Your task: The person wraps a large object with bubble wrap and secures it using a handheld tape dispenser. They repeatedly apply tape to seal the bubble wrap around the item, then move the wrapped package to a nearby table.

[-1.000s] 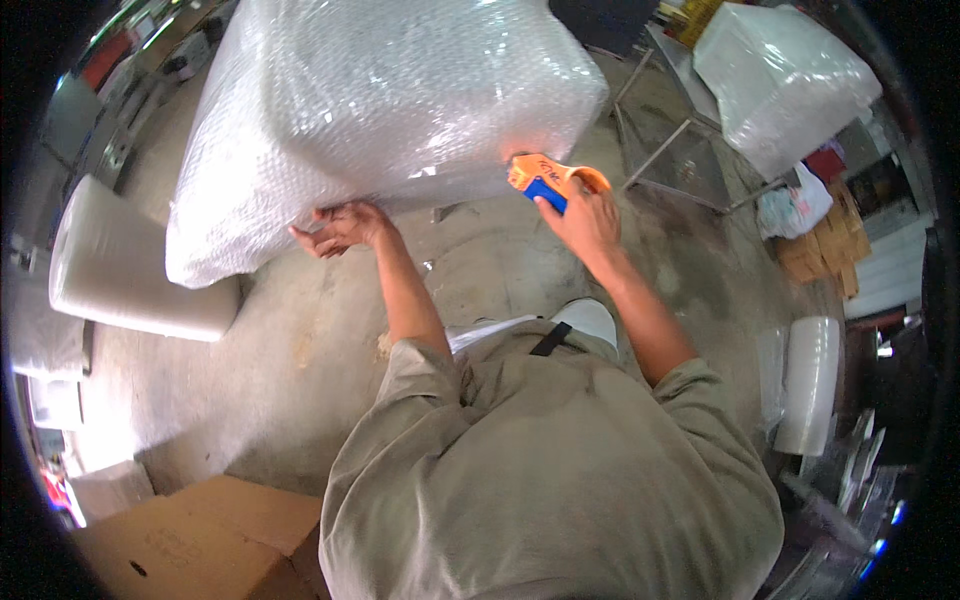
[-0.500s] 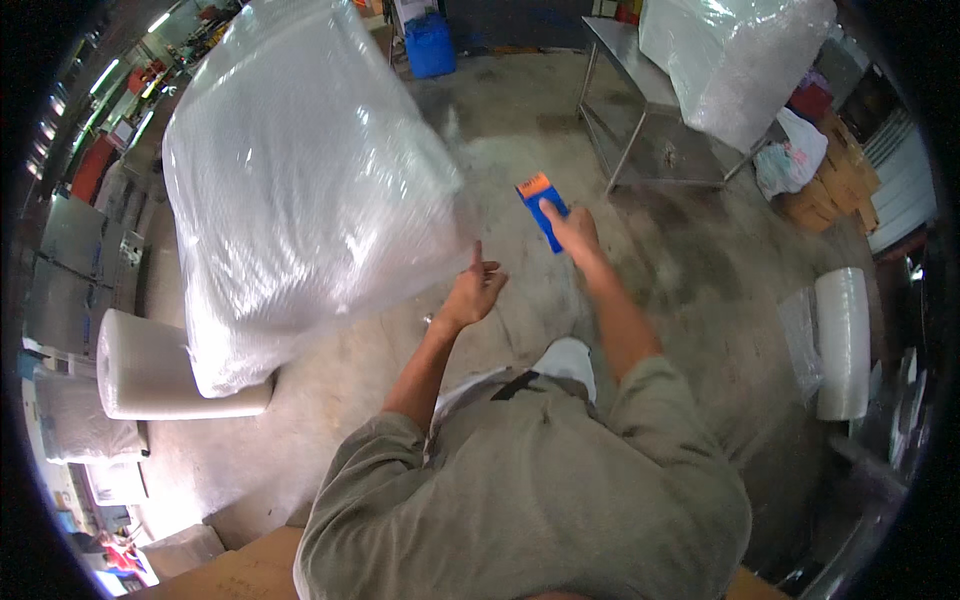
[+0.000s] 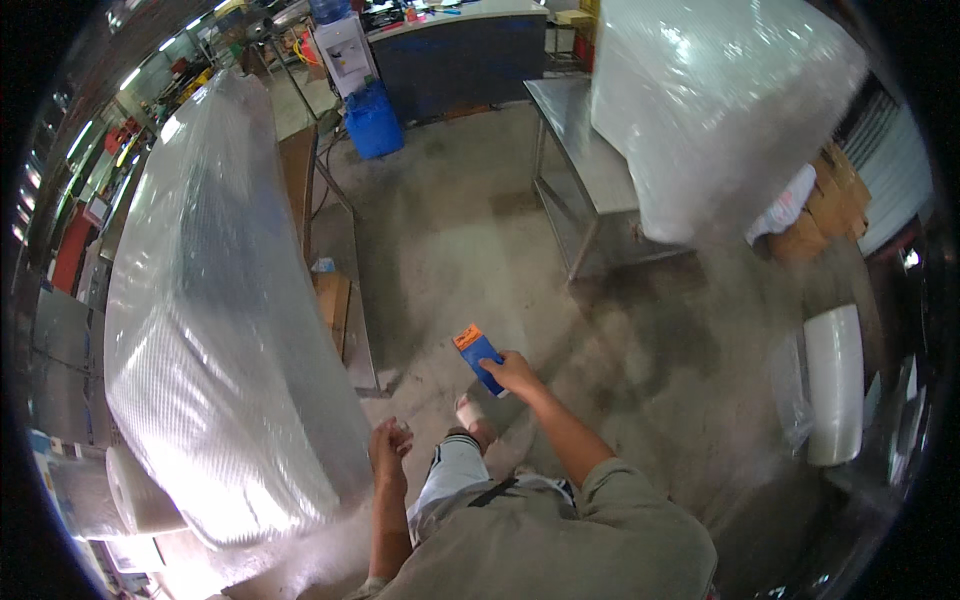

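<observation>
My right hand [image 3: 512, 374] grips a small, flat blue box [image 3: 480, 362] with an orange end, its thumb across the near side. The box is held out in front of me above the concrete floor, tilted, orange end away. Low on the left, my left hand [image 3: 390, 450] hangs with loosely bent fingers; nothing clear shows in it. Beside that hand stands a tall, bulky item in bubble wrap [image 3: 215, 330], its lower right edge close to my fingers. Whether they touch it I cannot tell.
A metal table [image 3: 560, 110] at the right carries another bubble-wrapped bulk [image 3: 720, 110]. A bubble wrap roll [image 3: 834, 385] lies far right, another roll [image 3: 140, 490] at left. Ahead are a blue water container [image 3: 374, 120], a water dispenser [image 3: 345, 52] and a dark-fronted counter [image 3: 465, 65].
I have stepped forward, so the table and counter appear nearer. The wrapped item has shifted left in view. Both hands sit lower; my left index finger no longer points out. The box stays gripped.
</observation>
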A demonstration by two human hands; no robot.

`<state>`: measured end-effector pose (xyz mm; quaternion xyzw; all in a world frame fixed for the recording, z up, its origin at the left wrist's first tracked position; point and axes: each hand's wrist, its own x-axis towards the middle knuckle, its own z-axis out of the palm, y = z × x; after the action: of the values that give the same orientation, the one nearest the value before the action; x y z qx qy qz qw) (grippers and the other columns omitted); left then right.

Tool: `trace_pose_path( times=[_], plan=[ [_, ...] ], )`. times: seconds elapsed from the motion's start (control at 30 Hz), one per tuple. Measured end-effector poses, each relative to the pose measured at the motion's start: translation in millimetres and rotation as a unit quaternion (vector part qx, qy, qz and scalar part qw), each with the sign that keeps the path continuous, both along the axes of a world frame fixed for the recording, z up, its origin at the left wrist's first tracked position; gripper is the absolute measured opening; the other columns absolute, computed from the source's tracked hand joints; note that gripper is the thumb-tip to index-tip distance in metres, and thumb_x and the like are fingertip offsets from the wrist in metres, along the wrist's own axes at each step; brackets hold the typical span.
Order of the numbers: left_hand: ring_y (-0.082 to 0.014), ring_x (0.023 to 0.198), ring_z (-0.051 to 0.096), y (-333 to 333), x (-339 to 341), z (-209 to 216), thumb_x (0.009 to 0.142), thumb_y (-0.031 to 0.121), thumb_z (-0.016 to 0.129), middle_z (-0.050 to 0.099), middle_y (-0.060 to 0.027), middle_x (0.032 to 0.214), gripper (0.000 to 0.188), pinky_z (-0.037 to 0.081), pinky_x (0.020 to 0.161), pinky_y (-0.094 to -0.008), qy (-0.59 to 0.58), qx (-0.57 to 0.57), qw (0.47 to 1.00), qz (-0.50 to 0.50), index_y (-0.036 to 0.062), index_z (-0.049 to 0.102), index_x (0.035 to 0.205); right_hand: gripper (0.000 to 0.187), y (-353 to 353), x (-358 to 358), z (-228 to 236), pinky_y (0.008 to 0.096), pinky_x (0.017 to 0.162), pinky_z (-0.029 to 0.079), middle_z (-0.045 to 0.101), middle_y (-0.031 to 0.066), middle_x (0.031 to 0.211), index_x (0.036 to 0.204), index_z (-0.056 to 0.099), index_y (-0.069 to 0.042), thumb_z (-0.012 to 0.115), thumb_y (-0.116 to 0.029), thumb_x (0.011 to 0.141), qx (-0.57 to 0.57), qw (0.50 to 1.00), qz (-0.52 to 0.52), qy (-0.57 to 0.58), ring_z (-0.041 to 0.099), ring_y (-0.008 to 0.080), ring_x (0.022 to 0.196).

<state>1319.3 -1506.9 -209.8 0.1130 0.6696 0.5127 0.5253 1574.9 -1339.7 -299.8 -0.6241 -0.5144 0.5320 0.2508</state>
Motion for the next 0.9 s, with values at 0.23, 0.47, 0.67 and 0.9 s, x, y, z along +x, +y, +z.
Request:
trace_pose_path(
  times=[0.23, 0.47, 0.67, 0.9],
  plan=[
    [-0.0181, 0.091, 0.067, 224, -1, -24, 0.099, 0.034, 0.060, 0.069, -0.0042, 0.101, 0.035, 0.050, 0.076, -0.0307, -0.019, -0.069, 0.997, -0.023, 0.0072, 0.066, 0.121, 0.042, 344, 86, 34, 0.0445, 0.085, 0.054, 0.070, 0.0261, 0.102, 0.114, 0.066, 0.005, 0.068, -0.027, 0.087, 0.301, 0.921, -0.066, -0.240, 0.070, 0.0396, 0.096],
    [-0.0189, 0.096, 0.066, 578, -43, 26, 0.100, 0.026, 0.062, 0.071, -0.0109, 0.107, 0.034, 0.052, 0.087, -0.0324, 0.278, 0.108, 0.941, -0.162, -0.0017, 0.065, 0.119, 0.041, 623, 183, 40, 0.0494, 0.092, 0.049, 0.066, 0.0303, 0.110, 0.109, 0.059, 0.007, 0.069, -0.026, 0.087, 0.216, 0.917, -0.140, -0.305, 0.063, 0.0441, 0.111],
    [-0.0206, 0.094, 0.068, 854, -50, 9, 0.098, 0.028, 0.063, 0.071, -0.0130, 0.104, 0.037, 0.052, 0.087, -0.0330, 0.319, 0.071, 0.916, -0.234, -0.0032, 0.065, 0.119, 0.034, 789, 239, -24, 0.0571, 0.085, 0.050, 0.066, 0.0305, 0.100, 0.108, 0.055, 0.004, 0.069, -0.022, 0.090, 0.195, 0.880, -0.175, -0.395, 0.065, 0.0498, 0.096],
    [-0.0157, 0.085, 0.065, 1088, 2, -30, 0.099, 0.029, 0.063, 0.070, -0.0080, 0.098, 0.033, 0.052, 0.074, -0.0298, 0.128, -0.053, 0.967, -0.215, 0.0008, 0.067, 0.117, 0.042, 928, 220, 102, 0.0447, 0.086, 0.053, 0.067, 0.0202, 0.101, 0.114, 0.058, 0.002, 0.077, -0.022, 0.086, 0.267, 0.772, -0.413, -0.403, 0.067, 0.0374, 0.095]
  ],
)
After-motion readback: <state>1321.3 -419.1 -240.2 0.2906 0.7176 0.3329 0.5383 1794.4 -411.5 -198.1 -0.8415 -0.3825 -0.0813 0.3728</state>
